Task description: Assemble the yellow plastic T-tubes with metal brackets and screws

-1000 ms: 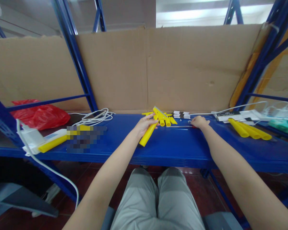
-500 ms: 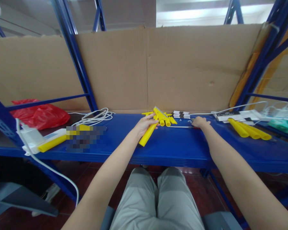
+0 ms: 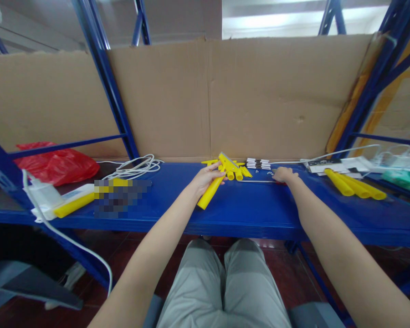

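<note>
My left hand is closed around a yellow scraper. The scraper's wide head with a metal blade points up and away from me, and its round handle slants down toward the table's front edge. Behind it lies a pile of yellow scraper parts. Low over the table, my right hand is closed, its fingertips by some small metal pieces, perhaps screws. A screwdriver extends leftward from under this hand; its thin shaft shows, while the handle is mostly hidden by the palm.
Small white-and-dark packets are stacked at the cardboard wall. Several yellow tubes lie at the right on the blue table. To the left are a white cable, a red plastic bag and a power strip.
Almost nothing differs. My right hand has shifted very slightly near the small metal pieces; my left hand and the scraper stay in place.
</note>
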